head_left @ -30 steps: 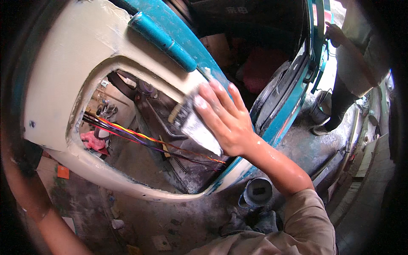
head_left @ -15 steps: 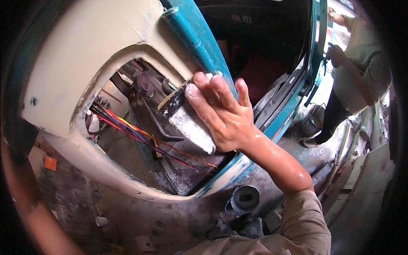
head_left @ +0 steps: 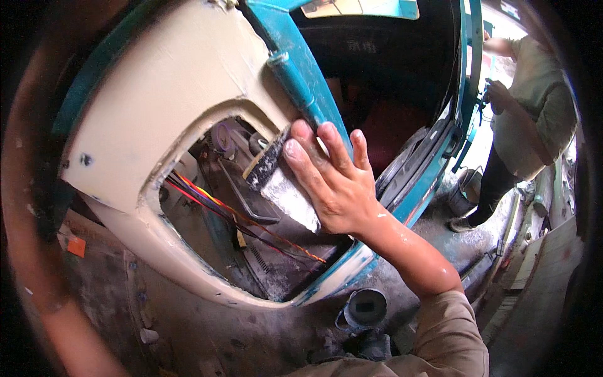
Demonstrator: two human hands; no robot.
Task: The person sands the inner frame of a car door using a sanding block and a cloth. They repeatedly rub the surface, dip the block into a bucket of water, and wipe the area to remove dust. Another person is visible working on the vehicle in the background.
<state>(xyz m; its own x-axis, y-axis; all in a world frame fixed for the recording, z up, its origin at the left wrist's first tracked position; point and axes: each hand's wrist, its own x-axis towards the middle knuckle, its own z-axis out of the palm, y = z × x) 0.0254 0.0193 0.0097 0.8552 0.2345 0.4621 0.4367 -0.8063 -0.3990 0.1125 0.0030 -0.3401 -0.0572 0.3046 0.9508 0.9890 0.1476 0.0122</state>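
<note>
My right hand lies with fingers extended over a flat sanding block, its palm and thumb side against it. The block has a black, tan-edged end and a face smeared with white residue. It sits at the right edge of the window-like opening in a cream-coated vehicle panel, below a teal hinge cylinder. What the block's underside touches is hidden. My left forearm runs up the left rim of the view; the left hand itself cannot be made out there.
Coloured wires cross the opening. On the floor stands a bucket near my feet, and another bucket farther right beside a standing person. Planks and scrap lie at the right. An orange square is at the left.
The view has shifted, so the panel appears lower and farther right. My right hand and the sanding block stay at about the same spot on the opening's right edge.
</note>
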